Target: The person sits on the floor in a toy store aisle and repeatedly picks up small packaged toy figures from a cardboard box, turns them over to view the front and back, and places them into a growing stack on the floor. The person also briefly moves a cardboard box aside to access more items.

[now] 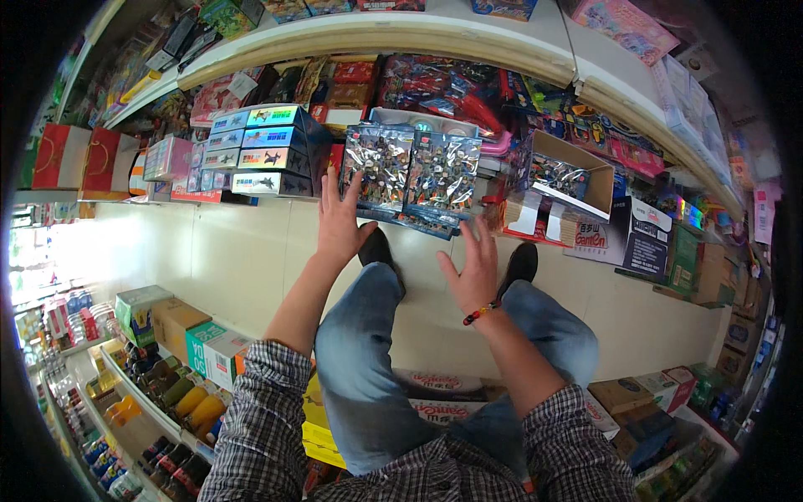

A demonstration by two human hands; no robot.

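Observation:
Two stacks of shiny plastic-wrapped packs with small figures lie side by side before me, a left pack point(377, 164) and a right pack point(444, 170). More packs show beneath them at the front edge. My left hand point(339, 216) is spread by the lower left corner of the left pack, holding nothing; whether a fingertip touches it I cannot tell. Fingers apart, my right hand point(475, 270) is just below the right pack's front corner, with a beaded bracelet point(482, 312) at the wrist. An opened cardboard box point(574, 176) to the right holds similar packs.
Stacked toy-plane boxes point(266, 150) stand to the left. A purple-and-white carton point(618, 235) is at right. The shelf edge point(376, 37) runs above the packs. Behind me are bottle shelves point(182, 401), cartons point(216, 354) and a yellow box point(323, 439). Pale floor tiles point(251, 251) lie between.

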